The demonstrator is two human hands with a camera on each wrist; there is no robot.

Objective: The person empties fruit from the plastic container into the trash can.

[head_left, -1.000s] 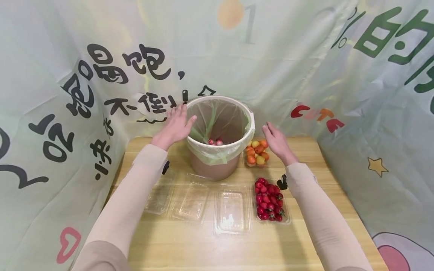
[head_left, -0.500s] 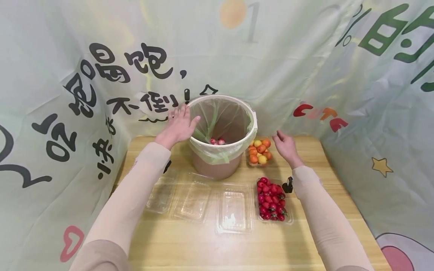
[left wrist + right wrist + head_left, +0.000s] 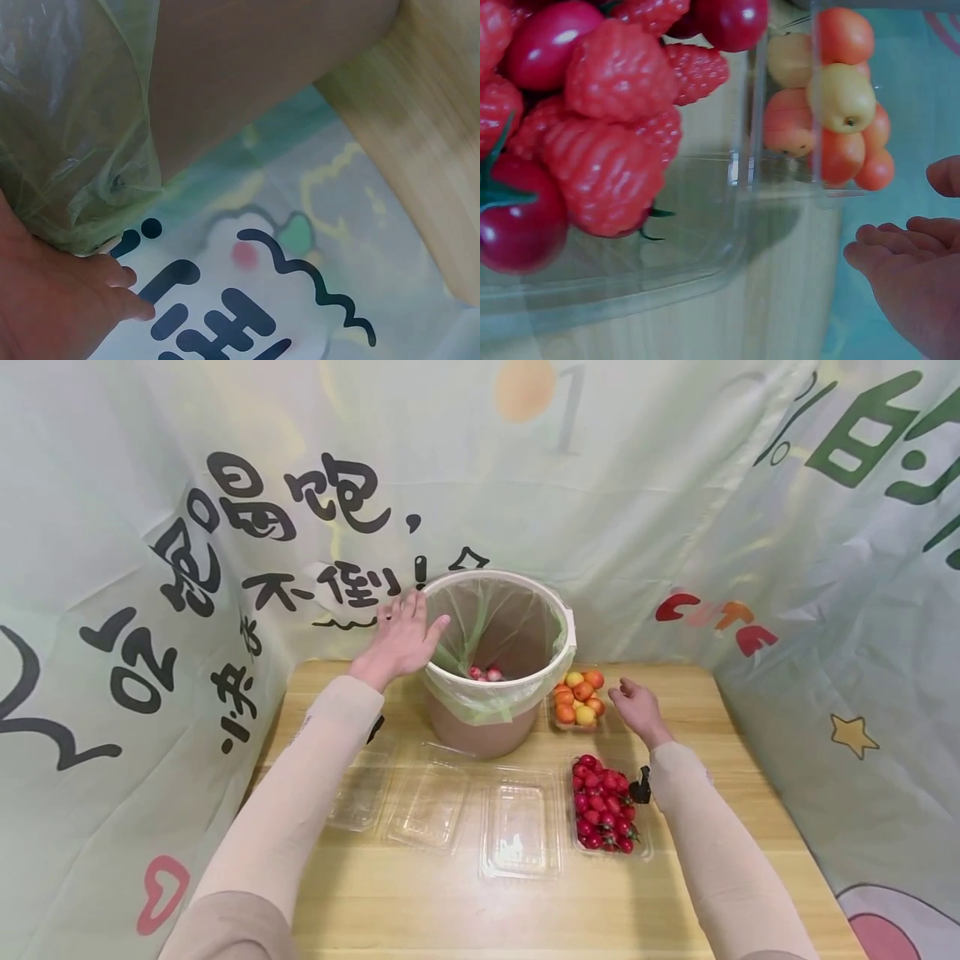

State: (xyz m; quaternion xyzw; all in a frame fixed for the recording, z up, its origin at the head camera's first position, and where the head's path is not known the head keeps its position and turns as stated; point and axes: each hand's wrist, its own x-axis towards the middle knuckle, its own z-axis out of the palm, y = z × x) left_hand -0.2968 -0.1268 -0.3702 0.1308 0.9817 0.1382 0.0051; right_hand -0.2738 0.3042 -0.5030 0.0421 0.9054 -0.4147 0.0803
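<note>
A bin [image 3: 480,731] with a pale rim stands at the back of the table, lined with a thin green plastic bag [image 3: 483,708]. A few pink-red round pieces [image 3: 483,673] lie deep inside it. My left hand [image 3: 401,639] rests at the bin's left rim, fingers extended and thumb spread. To the right, my right hand [image 3: 636,706] hovers with nothing in it, its fingers loosely bent. Close to it sits a clear tub of orange and yellow fruits [image 3: 840,97]. Nearer the front, another clear box holds raspberries [image 3: 615,75] and shiny red cherry tomatoes [image 3: 521,217].
Three clear plastic trays lie in front of the bin: a left tray [image 3: 360,797], a middle tray [image 3: 427,806] and a right tray [image 3: 521,827]. A printed cloth [image 3: 637,485] encloses the wooden table [image 3: 480,914] at the back and sides.
My right hand has drawn down and right, away from the bin, to beside the orange fruits. My left hand stays at the rim. The head view has shifted slightly.
</note>
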